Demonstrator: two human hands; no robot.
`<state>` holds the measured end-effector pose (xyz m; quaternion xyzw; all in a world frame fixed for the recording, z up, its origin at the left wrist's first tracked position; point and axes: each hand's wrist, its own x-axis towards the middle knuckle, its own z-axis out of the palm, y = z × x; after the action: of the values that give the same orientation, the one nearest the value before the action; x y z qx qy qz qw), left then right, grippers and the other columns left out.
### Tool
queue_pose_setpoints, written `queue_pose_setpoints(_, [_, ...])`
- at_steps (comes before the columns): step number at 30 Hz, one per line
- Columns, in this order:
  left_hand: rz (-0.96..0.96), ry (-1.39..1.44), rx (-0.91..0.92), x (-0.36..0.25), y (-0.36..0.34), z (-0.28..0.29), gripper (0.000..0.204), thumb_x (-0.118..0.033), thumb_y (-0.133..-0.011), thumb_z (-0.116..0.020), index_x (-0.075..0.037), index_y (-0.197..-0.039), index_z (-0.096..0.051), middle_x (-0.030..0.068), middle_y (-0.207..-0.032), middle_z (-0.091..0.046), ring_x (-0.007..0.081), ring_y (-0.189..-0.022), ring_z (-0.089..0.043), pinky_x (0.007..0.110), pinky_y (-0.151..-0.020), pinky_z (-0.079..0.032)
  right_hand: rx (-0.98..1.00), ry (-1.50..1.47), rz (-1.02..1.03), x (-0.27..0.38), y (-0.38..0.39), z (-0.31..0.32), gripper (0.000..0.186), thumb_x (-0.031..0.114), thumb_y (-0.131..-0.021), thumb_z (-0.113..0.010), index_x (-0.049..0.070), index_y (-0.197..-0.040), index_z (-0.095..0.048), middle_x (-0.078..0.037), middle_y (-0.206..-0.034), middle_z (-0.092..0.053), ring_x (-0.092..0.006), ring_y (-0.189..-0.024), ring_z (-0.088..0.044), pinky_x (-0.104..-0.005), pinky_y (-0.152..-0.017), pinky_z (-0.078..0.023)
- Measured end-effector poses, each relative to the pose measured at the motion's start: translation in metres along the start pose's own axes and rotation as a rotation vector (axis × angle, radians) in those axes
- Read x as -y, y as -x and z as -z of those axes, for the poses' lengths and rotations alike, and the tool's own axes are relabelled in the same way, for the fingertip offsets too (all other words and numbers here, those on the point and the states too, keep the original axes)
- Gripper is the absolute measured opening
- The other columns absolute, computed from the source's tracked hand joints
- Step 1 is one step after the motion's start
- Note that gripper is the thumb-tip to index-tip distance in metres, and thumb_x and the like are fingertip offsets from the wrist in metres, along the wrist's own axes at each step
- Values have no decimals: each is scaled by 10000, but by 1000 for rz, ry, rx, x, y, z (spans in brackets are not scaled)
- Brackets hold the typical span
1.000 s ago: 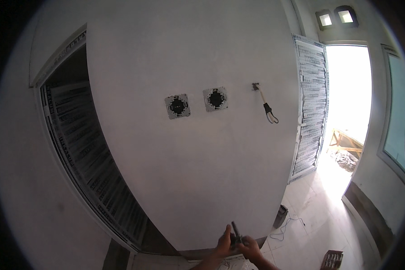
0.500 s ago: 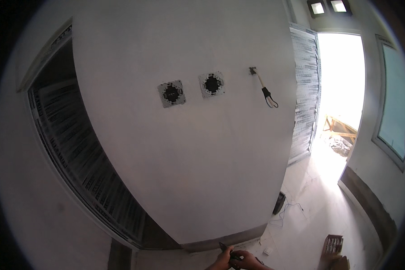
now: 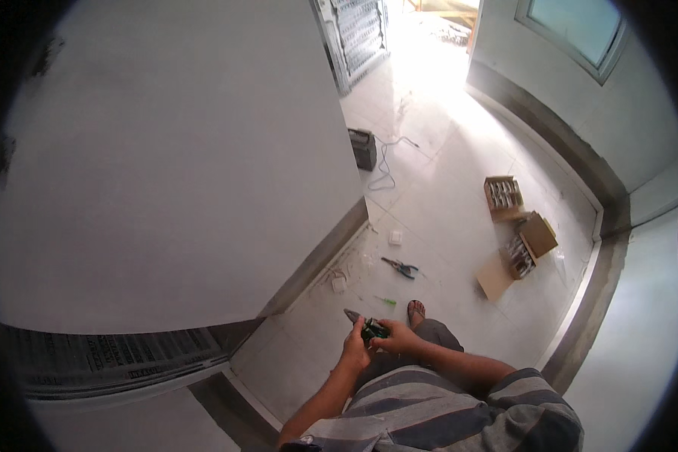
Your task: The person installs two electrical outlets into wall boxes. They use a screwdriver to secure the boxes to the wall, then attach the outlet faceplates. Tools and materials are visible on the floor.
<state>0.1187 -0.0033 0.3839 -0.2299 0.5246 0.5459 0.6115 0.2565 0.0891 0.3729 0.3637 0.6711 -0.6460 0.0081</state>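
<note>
the fingers of the left hand [image 3: 356, 348] are curled round one dark tool [image 3: 371, 331] with green on it, low in the middle of the frame. the fingers of the right hand [image 3: 393, 338] are bent in against the tool's right side, with no clear gap. the tool sits between the two sets of fingers, its grey tapered tip poking out past the left ones toward the upper left; the rest is partly hidden by the hands.

one sandalled foot [image 3: 416, 310] shows just right of them. on the floor [image 3: 452, 158], above the hands in the frame, lie one thin green tool [image 3: 386, 300], one pair of pliers [image 3: 405, 270] and two small white square pieces [image 3: 395, 237], one above the pliers and one to their left.

right of centre are two cardboard boxes [image 3: 539, 236], flaps spread, each with several pale pieces, too small to count. at upper middle, one dark boxy object [image 3: 364, 153] stands by the wall [image 3: 173, 166], one bluish cable [image 3: 385, 169] near it. one window [image 3: 572, 26] is at upper right.
</note>
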Motion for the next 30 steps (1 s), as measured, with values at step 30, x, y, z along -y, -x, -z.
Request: queue_pose_setpoints(30, [-181,-62,-563,92,-235,98,307,-104,-900,-788,-64,-1103,-561,86,-974,-674,200,-794,-686,303,-658,-571,-251,303,-669,-393,-172,78,366,210,-789,-788,-55,-1017,-681,-271,-1028,-727,-409,-1020,-718,-462,-832,-588])
